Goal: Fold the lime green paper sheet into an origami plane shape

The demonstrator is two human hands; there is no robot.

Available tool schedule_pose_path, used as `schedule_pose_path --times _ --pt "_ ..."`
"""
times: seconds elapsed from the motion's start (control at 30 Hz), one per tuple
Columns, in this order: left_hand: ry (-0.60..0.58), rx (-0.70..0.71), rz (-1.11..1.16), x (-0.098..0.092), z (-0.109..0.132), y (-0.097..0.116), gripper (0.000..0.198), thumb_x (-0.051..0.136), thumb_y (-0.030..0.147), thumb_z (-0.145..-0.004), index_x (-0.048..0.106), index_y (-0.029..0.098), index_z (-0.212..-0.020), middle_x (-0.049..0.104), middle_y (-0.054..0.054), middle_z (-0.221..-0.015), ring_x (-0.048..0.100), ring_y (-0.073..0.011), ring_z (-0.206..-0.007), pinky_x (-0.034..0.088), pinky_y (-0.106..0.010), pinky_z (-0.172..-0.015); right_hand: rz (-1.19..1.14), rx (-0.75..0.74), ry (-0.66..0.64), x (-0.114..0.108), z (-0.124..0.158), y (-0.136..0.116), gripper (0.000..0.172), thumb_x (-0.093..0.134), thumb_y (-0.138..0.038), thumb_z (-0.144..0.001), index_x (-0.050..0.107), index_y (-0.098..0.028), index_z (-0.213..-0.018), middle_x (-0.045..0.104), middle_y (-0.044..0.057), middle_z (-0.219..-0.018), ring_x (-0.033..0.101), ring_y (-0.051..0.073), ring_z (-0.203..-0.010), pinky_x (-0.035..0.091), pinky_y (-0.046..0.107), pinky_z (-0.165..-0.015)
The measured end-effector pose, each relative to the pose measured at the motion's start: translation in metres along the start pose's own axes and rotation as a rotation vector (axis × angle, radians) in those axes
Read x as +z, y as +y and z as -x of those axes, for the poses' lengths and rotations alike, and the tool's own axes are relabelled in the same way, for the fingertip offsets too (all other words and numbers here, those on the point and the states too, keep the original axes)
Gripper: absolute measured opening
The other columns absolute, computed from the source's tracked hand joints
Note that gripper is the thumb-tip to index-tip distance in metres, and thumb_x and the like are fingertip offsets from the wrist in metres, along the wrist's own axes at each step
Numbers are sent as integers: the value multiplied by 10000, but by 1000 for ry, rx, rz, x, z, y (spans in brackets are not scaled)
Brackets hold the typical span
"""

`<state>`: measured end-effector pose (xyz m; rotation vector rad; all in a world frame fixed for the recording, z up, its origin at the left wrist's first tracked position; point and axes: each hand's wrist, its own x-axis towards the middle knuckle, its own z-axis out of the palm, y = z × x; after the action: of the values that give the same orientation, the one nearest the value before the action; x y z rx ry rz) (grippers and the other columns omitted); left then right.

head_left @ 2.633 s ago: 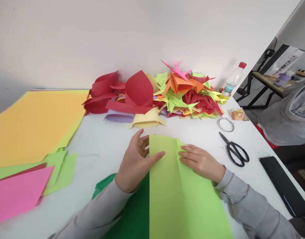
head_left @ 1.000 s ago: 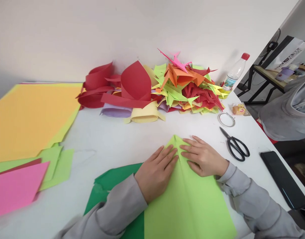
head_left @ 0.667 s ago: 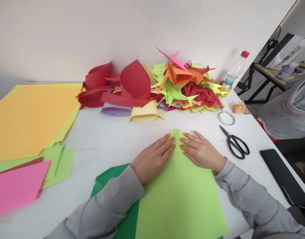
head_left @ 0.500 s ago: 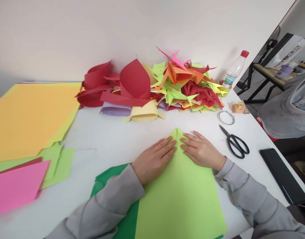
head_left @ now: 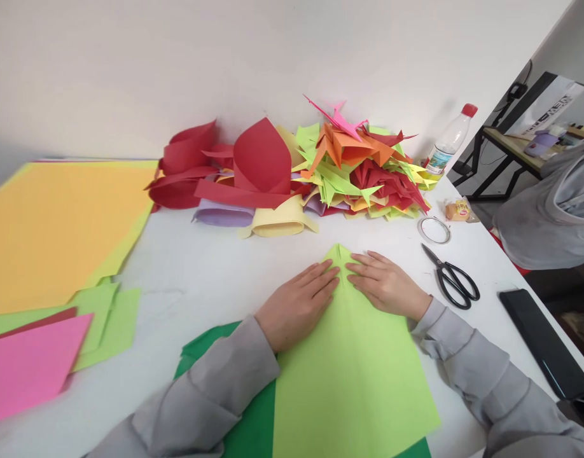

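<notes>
Your left hand (head_left: 296,308) and right hand (head_left: 390,283) rest flat, fingers extended, gripping nothing, on the light green paper (head_left: 354,375). It lies before you on the table (head_left: 163,318), long axis pointing away; both hands are equally near its peaked far end.

The folded sheet (head_left: 354,369) is plain lime green, the sleeves (head_left: 210,394) grey, the scissor handles (head_left: 457,285) black.

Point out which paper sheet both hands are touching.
The light green sheet lying over the dark green material: the left hand and right hand rest on it. Neither touches the sheets at far left.
</notes>
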<state>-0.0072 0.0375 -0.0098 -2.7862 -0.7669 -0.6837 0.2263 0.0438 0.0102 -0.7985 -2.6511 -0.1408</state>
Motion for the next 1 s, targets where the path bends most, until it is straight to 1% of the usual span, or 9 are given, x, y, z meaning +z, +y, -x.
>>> schedule_pose_path --times 0.13,0.37,0.53,0.63,0.73,0.87,1.0 --pt "-12 -7 61 0 2 0 339 367 161 -960 621 58 -1160 633 -171 -1230 506 -296 -1253 483 -470 -1012 -22 0 12 -2 2 -3 209 485 -161 -931 672 -144 -1022 673 86 -1172 527 254 -1234 416 470 -1046" --pt "-12 -21 157 -1 5 -2 327 396 169 -947 614 101 -1180 596 -174 -1281 433 -298 -1314 454 -496 -1034 -50 3 -8 -4 3 -6 221 488 -227 -936 680 -173 -1030 654 82 -1205 510 253 -1248 389 486 -1067" --pt "-18 -17 139 -3 5 -1 319 409 176 -943 625 90 -1161 598 -173 -1280 446 -314 -1301 452 -510 -1027 -68 -14 1 -2 3 -7 224 494 -202 -929 678 -142 -1043 655 89 -1200 491 257 -1264 427 438 -1046" --pt "-33 -16 118 -4 4 -1 314 412 178 -944 628 99 -1158 614 -143 -1269 458 -322 -1287 444 -533 -1025 -60 -19 2 -3 3 -7 223 491 -198 -930 676 -156 -1046 654 82 -1204 489 252 -1264 423 441 -1048" --pt "-36 3 96 -5 3 -1 312 414 169 -940 632 87 -1149 624 -136 -1258 473 -331 -1272 464 -523 -1005 -44 -23 -13 -4 3 -7 223 487 -207 -933 677 -174 -1046 654 80 -1203 488 248 -1265 413 456 -1051" --pt "-48 17 88 -5 3 -1 331 400 163 -939 618 110 -1182 603 -132 -1288 463 -312 -1285 470 -496 -1005 -24 -24 -30 -6 2 -8 230 488 -208 -932 672 -179 -1068 653 83 -1205 488 256 -1265 399 478 -1053" --pt "-62 6 92 -4 5 -2 342 399 163 -938 607 135 -1207 594 -117 -1304 457 -304 -1293 457 -500 -1019 -14 -19 -39 -7 2 -10 222 494 -214 -931 675 -181 -1055 654 83 -1201 493 254 -1261 386 481 -1061"
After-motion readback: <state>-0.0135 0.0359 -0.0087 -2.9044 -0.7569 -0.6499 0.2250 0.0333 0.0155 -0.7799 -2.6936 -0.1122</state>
